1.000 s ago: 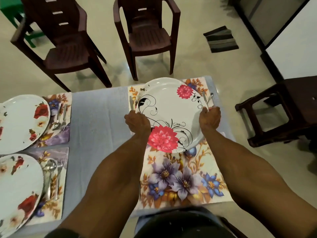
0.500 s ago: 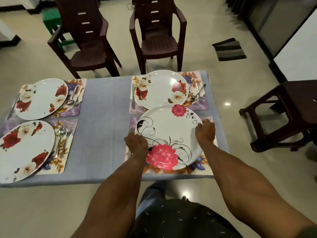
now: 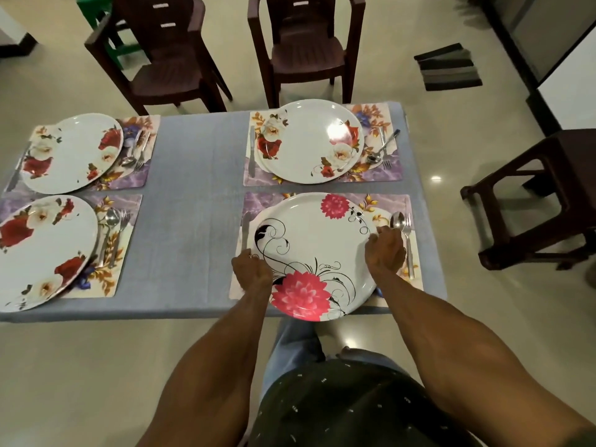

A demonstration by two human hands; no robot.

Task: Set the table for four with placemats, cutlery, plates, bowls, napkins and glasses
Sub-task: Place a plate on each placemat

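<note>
Plates step, last of four settings. I have the pink-flower plate (image 3: 317, 253) on the placemat (image 3: 392, 204) at the table's (image 3: 196, 221) near right corner, its near rim overhanging the table's near edge. My left hand (image 3: 253, 272) curls round the plate's left rim, my right hand (image 3: 385, 251) grips the right rim, just beside the spoon (image 3: 397, 221) and fork (image 3: 409, 243). A knife (image 3: 245, 230) lies left of the plate. Three other plates sit on their mats. Next, I reckon: nudge the plate toward the far edge to centre it, let go, then bowls, napkins, glasses, none in view.
</note>
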